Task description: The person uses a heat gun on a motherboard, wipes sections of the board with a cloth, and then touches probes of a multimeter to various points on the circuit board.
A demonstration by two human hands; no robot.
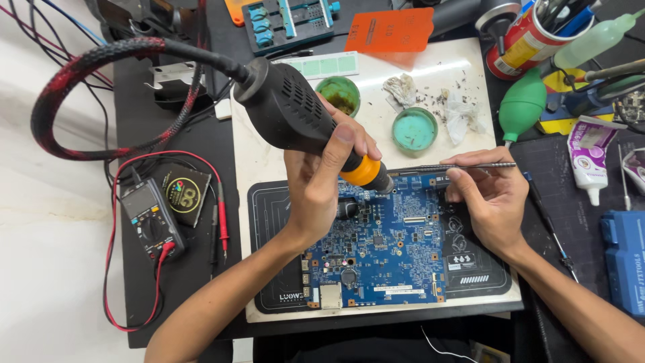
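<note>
Left hand: left hand point(321, 176) wrapped closed around the black hot-air handpiece point(295, 114), fingers over the lower barrel just above its orange collar point(361, 171)
Handpiece: tilted, metal nozzle point(384, 183) pointing down from the grip toward the top edge of the blue circuit board point(376, 249); whether the nozzle touches the board, cannot tell
Hose: braided red-and-black hose point(80, 67) leaves the rear of the handpiece, up and away from the grip, looping out to the person's left
Right hand: right hand point(487, 198) pinched shut on slim metal tweezers point(450, 167), thumb and forefinger on the shank
Tweezers: lying nearly level, tips reaching from the grip toward the nozzle, ending just beside it over the board's top edge
Board: lies flat on a black work mat point(269, 269), directly under both grips; heel of right hand rests at its right end
Beyond the grips: two round green dishes point(414, 129), crumpled wipes point(463, 114), orange card point(390, 30)
Outboard of left wrist: multimeter point(151, 218) with red lead point(222, 228)
Outboard of right hand: green rubber blower bulb point(523, 104), white tube point(590, 158), blue case point(626, 259)
</note>
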